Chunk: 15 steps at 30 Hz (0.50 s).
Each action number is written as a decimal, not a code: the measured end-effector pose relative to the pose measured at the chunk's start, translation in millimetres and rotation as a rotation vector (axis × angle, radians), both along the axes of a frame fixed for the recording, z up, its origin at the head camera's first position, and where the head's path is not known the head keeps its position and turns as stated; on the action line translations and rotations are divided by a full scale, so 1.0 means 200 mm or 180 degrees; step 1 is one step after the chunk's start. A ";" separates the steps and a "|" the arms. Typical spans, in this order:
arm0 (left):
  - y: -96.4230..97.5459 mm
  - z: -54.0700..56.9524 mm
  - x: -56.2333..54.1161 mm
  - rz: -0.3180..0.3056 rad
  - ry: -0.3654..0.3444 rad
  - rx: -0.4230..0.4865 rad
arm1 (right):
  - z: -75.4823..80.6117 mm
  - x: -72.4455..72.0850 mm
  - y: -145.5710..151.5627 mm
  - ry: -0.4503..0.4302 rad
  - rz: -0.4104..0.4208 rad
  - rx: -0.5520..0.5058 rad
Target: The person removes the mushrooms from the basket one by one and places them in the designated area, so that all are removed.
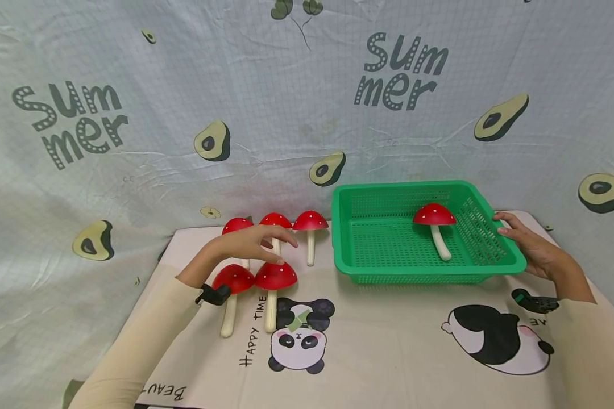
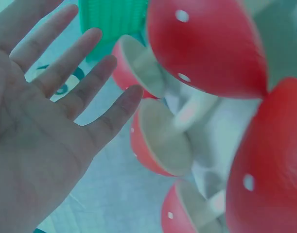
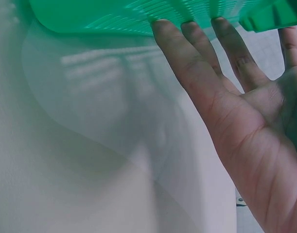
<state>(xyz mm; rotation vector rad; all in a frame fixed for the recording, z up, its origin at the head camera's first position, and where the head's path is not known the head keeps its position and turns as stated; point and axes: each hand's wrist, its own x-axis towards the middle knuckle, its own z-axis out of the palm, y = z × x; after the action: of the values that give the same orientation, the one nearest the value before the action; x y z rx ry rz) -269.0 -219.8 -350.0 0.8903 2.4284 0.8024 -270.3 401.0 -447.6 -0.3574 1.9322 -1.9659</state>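
Observation:
Above the group of toy mushrooms, my left hand [image 1: 251, 241] hovers palm down and holds nothing. Its fingers are spread in the left wrist view, beside the red caps. Two mushrooms lie in the near row, a left one [image 1: 233, 279] and a right one [image 1: 275, 277]. Behind them is a far row, whose right mushroom [image 1: 310, 220] shows whole while the hand partly covers the others. A green basket [image 1: 430, 278] stands to the right with one mushroom [image 1: 434, 215] inside. My right hand [image 1: 534, 250] touches the basket's right side with fairly straight fingers, fingertips at its rim and wall.
A pale table cover [image 1: 389, 352] printed with pandas and lettering lies under everything. Directly behind the table hangs a white sheet [image 1: 286, 85] with avocado and "summer" prints. Black straps [image 1: 214, 295] sit on both wrists.

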 end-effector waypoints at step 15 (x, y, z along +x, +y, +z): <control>0.15 0.07 -0.04 -0.0304 -0.0055 0.0122 | 0.01 0.00 -0.01 -0.0070 -0.0051 0.0042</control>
<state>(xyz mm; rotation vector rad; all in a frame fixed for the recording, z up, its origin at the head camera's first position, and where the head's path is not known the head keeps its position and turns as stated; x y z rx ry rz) -276.9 -190.3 -336.8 1.0014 2.3437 0.8204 -270.3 399.9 -446.2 -0.3165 1.9391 -1.9581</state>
